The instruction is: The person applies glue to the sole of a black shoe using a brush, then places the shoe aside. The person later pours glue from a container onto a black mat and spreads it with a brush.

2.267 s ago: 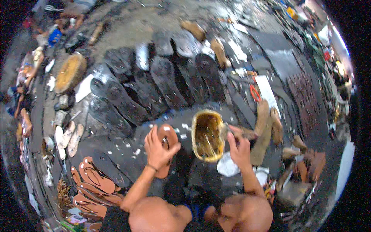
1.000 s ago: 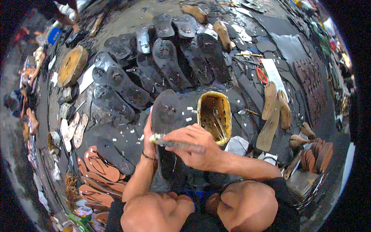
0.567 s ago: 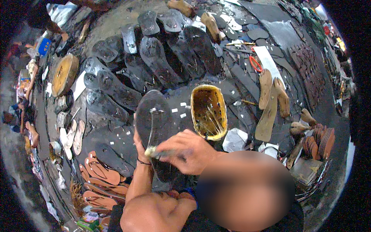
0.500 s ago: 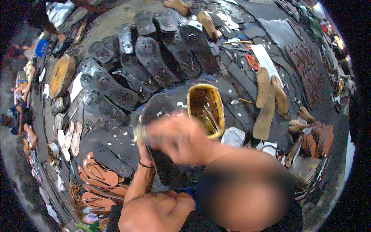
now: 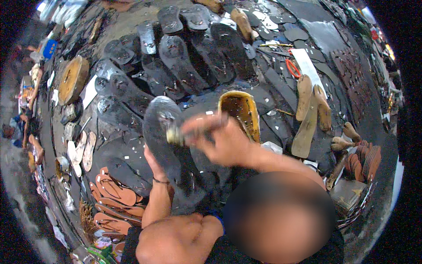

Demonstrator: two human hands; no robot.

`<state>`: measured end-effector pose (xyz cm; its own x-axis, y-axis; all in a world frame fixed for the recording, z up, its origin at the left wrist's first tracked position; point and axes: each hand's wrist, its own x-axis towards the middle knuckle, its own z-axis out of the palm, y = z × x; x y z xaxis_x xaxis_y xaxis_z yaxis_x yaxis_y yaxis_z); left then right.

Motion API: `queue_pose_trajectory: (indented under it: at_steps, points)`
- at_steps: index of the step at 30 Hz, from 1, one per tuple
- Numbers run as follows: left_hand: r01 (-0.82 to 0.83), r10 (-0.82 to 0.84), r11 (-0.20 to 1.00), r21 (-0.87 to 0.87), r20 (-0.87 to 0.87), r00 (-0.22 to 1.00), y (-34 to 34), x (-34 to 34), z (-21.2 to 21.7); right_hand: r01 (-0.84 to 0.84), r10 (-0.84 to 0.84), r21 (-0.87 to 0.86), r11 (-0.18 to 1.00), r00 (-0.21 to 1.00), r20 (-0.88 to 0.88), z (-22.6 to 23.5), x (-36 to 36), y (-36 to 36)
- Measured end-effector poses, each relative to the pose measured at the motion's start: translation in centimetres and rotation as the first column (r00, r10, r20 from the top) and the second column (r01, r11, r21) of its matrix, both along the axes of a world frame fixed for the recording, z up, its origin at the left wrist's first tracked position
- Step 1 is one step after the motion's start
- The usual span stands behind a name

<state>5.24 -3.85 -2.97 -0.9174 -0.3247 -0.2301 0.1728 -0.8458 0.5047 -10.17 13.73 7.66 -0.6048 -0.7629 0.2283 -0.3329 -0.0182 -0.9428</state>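
My left hand (image 5: 154, 163) grips a large black shoe sole (image 5: 159, 127) by its left edge, with the fingers partly hidden behind it. The sole is tilted up in front of me, and its upper end has a wet-looking shine. In my right hand (image 5: 224, 143) is a brush (image 5: 175, 135), closed in the fingers and slightly blurred. Its pale bristle end is at the sole's right side, over the surface; I cannot tell whether it touches. Just beyond my right hand stands a yellow-rimmed tub (image 5: 256, 123) with brownish residue inside.
Several black soles (image 5: 178, 59) lie in rows ahead. Brown thong sandals (image 5: 115, 191) are stacked at the near left. Wooden shoe lasts (image 5: 303, 132) and red-handled scissors (image 5: 292, 69) lie to the right. A round wooden block (image 5: 71, 81) sits at the far left.
The sole has shifted left and turned its face more toward view. My right hand and the brush have moved a little right, and the view has shifted slightly.
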Motion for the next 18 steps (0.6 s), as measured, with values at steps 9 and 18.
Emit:
queue_pose_trajectory:
  at_steps: [9,18]
  points:
    - [0.03,-0.115,0.985,0.172,0.514,0.85,0.8,10.4,-2.3,0.536,-0.528,0.257,0.804,0.843,-0.104,-10.5,0.0,7.7]
    - [0.067,-0.11,0.994,0.087,0.764,0.636,2.8,12.4,-0.3,0.257,-0.045,0.91,0.324,0.965,-0.257,-3.8,1.8,13.6]
